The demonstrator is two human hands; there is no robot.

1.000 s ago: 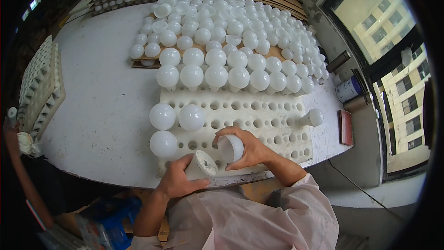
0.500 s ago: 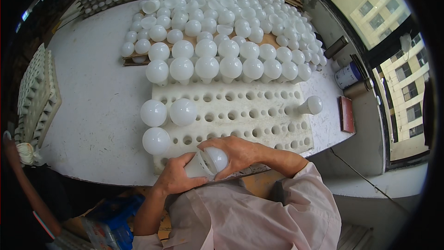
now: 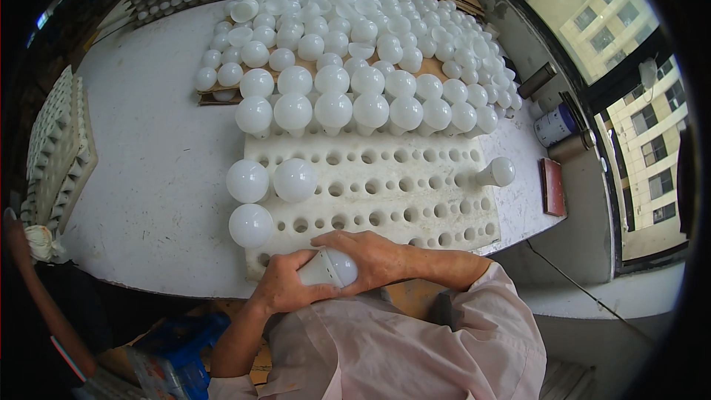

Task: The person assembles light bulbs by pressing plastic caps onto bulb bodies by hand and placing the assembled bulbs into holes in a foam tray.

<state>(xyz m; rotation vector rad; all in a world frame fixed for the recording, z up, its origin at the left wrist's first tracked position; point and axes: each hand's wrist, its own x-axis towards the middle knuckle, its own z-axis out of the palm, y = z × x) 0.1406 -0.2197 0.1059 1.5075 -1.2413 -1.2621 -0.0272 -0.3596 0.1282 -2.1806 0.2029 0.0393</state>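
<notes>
Low in front of me, at the table's near edge, both hands grip one light bulb (image 3: 320, 270). My left hand (image 3: 283, 281) is closed round its white body, and my right hand (image 3: 372, 258) cups the round frosted cover, which sits against the body. Just beyond lies a white foam tray (image 3: 385, 200) with rows of round holes. Several finished-looking bulbs (image 3: 251, 225) stand in its left part and in two full rows along its far part. A smaller bulb (image 3: 502, 171) leans at the tray's right edge.
Behind the tray, many loose frosted covers (image 3: 311, 46) lie on cardboard. Stacked trays (image 3: 55, 152) stand at the left edge, with more at the far left. A red box (image 3: 552, 187) and a white-and-blue can (image 3: 554, 126) stand by the window. Another person's arm (image 3: 52, 304) shows at left.
The cover was tilted with a gap to the bulb's body; now it sits closed on it. My right hand has moved slightly down and wraps the cover.
</notes>
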